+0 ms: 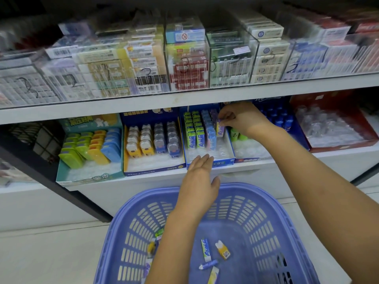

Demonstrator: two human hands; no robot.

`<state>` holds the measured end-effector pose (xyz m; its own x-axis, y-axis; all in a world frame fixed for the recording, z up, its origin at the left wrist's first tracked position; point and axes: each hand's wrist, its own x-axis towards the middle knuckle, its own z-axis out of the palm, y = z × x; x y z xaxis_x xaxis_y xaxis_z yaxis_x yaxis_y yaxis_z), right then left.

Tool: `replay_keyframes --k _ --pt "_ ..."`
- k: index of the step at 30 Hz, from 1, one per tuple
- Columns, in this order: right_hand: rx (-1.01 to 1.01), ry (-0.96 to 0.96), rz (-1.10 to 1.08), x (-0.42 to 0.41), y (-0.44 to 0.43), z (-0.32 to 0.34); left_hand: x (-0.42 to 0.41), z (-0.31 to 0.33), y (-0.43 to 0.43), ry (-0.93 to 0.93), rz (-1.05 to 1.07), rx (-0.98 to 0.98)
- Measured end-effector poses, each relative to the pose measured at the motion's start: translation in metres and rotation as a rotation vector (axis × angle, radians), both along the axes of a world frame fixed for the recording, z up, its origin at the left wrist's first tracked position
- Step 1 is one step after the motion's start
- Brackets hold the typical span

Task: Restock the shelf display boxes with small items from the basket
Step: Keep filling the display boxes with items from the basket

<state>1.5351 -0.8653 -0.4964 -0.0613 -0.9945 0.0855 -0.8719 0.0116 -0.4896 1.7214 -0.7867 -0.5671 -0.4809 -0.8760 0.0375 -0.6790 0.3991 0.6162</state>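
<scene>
A purple plastic basket [272, 226] sits low in front of the shelf, with several small erasers [206, 250] loose on its bottom. On the lower shelf stands a blue display box [223, 160] with rows of green, blue and purple erasers. My right hand [235, 119] reaches into the back right of that box and pinches a small purple eraser [219, 129] at the purple row. My left hand [200, 181] hovers with straight fingers over the box's front edge and holds nothing.
A teal box [90, 177] of green, yellow and blue items and a blue box [153, 170] of bear-shaped items stand left of it. A box with green caps [239, 136] and a red box [336, 146] stand to the right. Clear bins fill the upper shelf [184, 99].
</scene>
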Motion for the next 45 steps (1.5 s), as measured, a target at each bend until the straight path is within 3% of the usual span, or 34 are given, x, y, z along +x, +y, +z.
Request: replay_keyframes --k 12,16,19,21,25,29,33,35,45 --pt "0.014 0.082 -0.065 0.009 -0.002 -0.010 0.002 -0.005 -0.004 -0.006 -0.024 0.001" --pt "0.063 0.219 -0.007 0.016 0.005 0.001 0.011 -0.001 0.001 0.127 0.001 -0.014" --pt "-0.038 0.091 -0.002 0.026 0.029 0.006 0.023 -0.002 0.007 0.289 0.110 -0.050" --pt "0.070 0.034 0.130 0.038 0.051 0.008 0.032 -0.008 0.009 0.291 0.124 0.006" --pt "0.572 0.195 0.415 0.066 0.088 -0.037 0.053 -0.048 0.014 0.042 0.128 0.177" --pt "0.858 0.308 0.445 0.084 0.125 -0.127 0.081 -0.112 0.031 -0.280 0.080 0.430" --pt "0.943 0.330 0.344 0.085 0.157 -0.207 0.115 -0.162 0.054 -0.619 -0.019 0.614" --pt "0.945 0.334 0.295 0.082 0.164 -0.233 0.125 -0.171 0.054 -0.692 -0.033 0.638" --pt "0.823 0.272 0.303 0.095 0.165 -0.291 0.135 -0.192 0.048 -0.606 0.243 0.594"
